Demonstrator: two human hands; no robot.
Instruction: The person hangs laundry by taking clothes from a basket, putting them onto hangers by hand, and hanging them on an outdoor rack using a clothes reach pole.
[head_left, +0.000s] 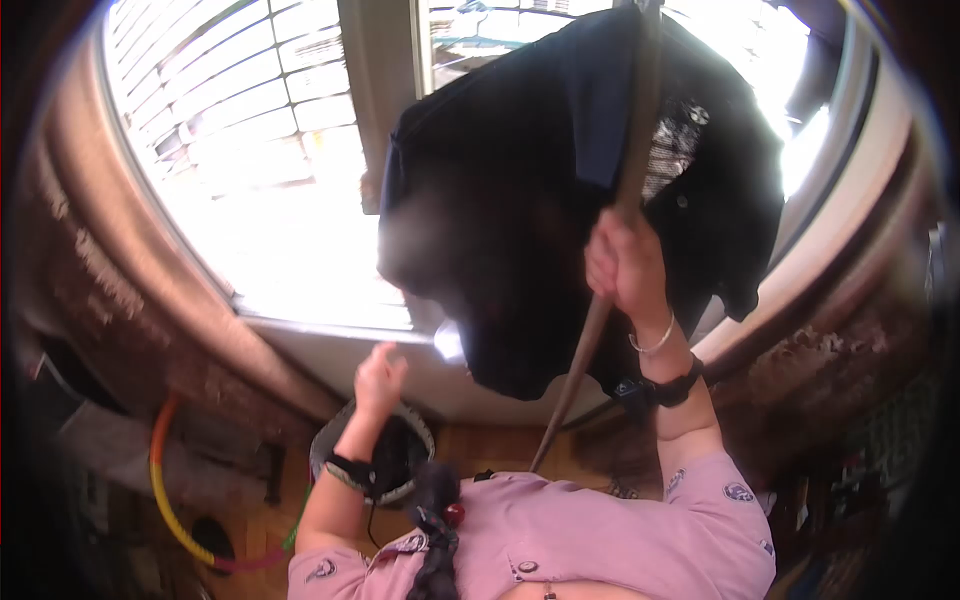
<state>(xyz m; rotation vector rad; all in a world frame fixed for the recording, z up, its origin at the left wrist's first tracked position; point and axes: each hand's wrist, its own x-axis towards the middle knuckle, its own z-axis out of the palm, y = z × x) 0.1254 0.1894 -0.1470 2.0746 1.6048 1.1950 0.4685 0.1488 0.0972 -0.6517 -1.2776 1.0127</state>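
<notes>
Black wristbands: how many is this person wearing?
2: a black wristband on the left forearm, and another on the right, closer to the elbow than the pale bracelet.

Mounted on the head, single fisheye view, dark at corners. Looks forward and steeply down, facing the window (230,200) from close by. Catches left hand (380,380) and right hand (627,258) near, before the window; pink shirt (620,525) nearest, below it.

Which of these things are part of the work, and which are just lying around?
Likely in use: pole, gripped by the right hand; dark garment, hanging with the pole across it in view.

Seemingly just lying about: multicoloured hoop; round container.
</notes>
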